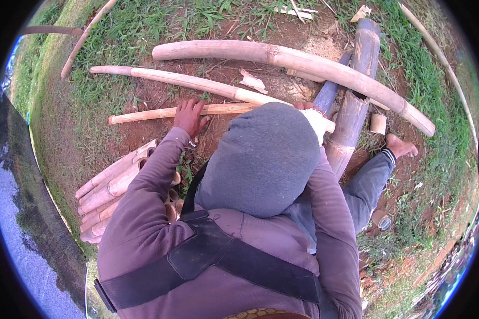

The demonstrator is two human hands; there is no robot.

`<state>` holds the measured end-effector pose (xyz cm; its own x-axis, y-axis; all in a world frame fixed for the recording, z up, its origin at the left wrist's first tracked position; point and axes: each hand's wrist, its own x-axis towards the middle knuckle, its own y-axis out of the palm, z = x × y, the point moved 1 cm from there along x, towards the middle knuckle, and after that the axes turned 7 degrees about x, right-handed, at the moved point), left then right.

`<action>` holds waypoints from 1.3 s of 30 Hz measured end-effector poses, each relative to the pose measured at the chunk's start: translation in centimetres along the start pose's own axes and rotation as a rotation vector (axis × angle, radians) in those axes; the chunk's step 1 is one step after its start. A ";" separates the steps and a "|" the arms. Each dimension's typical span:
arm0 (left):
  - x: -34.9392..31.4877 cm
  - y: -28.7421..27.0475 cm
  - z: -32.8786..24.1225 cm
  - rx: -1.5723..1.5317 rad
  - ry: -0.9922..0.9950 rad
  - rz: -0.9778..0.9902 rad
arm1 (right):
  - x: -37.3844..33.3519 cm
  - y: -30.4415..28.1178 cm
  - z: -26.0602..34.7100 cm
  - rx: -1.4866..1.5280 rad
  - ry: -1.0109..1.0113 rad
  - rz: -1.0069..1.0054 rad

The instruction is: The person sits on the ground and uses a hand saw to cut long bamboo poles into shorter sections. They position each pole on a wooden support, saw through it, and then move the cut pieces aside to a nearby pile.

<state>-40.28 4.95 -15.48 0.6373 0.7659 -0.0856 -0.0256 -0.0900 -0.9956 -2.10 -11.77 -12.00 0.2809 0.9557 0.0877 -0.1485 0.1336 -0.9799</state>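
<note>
- Short pole (226,108): seen lying on the soil in front of the person, nearer than the long pole (186,81); its right part is hidden behind the grey hood (263,159).
- Material judged to be bamboo; stiffness along the length is expected, with little bend and only modest weight at this thickness.
- Surface looks smooth and dry; some slip or roll under a flat palm is to be expected. Splitting at the ends is judged likelier than breakage mid-length.
- Hold: best taken near the middle for balance, or pinned from above at two well-separated places; any cut rim should be avoided, as sharp edges may be met.
- Left hand (189,117): laid palm down across the short pole, fingers spread forward over it, thumb held apart; not wrapped around it.
- Left arm: reached forward and outward, elbow bent, beside the stacked tubes (120,183).
- Right hand (304,106): only a few knuckles shown past the hood, beside a white patch (315,123); whether anything is gripped cannot be told.
- Right arm: extended forward along the hood's right side, forearm partly covered.
</note>
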 end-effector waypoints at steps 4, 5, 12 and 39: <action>-0.9 2.1 0.2 0.040 -0.074 0.144 | -0.6 -2.6 1.2 0.035 -0.042 -0.022; 0.1 1.6 0.6 0.071 -0.036 0.205 | -1.1 -1.5 0.0 0.091 -0.022 -0.005; -1.9 0.4 3.4 0.003 0.295 0.342 | -2.8 0.9 -1.3 0.200 -0.002 0.093; 18.7 -12.1 -14.9 -0.410 0.635 -0.073 | 0.4 -13.8 -10.6 0.039 -0.184 -0.066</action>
<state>-16.57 10.84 -4.47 0.9506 0.2762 0.1417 0.2430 -0.3778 -0.8934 10.09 -16.01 -0.36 0.1133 0.9759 0.1864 -0.1727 0.2041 -0.9636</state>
